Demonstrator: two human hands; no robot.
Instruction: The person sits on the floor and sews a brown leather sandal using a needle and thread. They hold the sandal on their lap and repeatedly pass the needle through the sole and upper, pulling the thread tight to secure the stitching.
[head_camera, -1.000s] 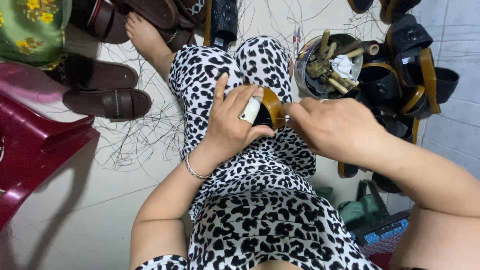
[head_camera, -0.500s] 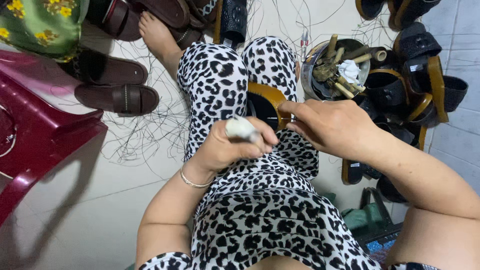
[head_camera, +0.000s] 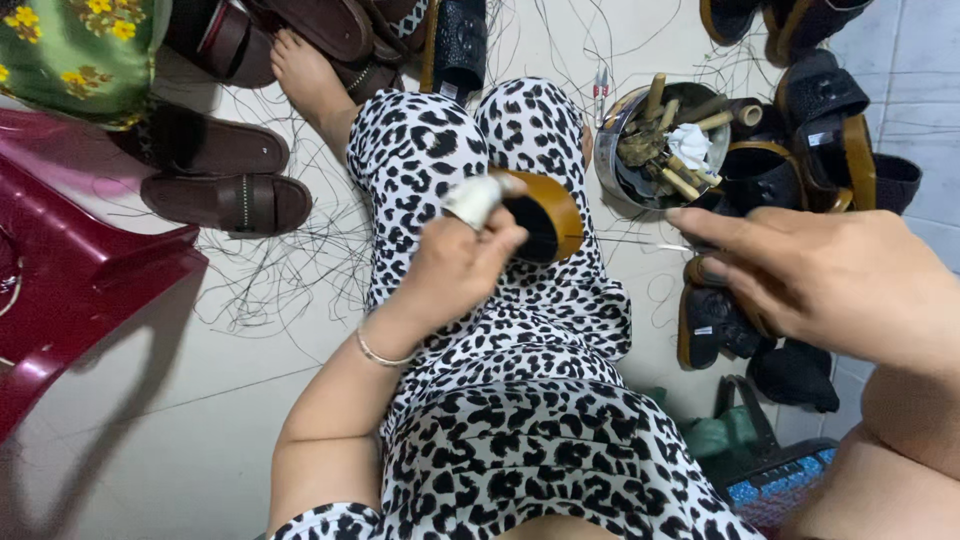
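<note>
Pale floor tiles, strewn with dark thread, lie under us. Landmark: the sandal (head_camera: 545, 215), tan-rimmed and dark inside, propped on our spotted lap. Left of it, well apart, sits a brown slipper pair (head_camera: 225, 180) by a red plastic stool (head_camera: 70, 290). Our left hand (head_camera: 455, 270) is clamped on the sandal's near end, a pale wrap on one finger; the sandal's long axis points up-right. Right of it, our right hand (head_camera: 810, 280) hovers apart, fingers pinched on a thin needle (head_camera: 650, 243) aimed at the sandal. Beyond sits a metal bowl (head_camera: 610, 165) of tools.
</note>
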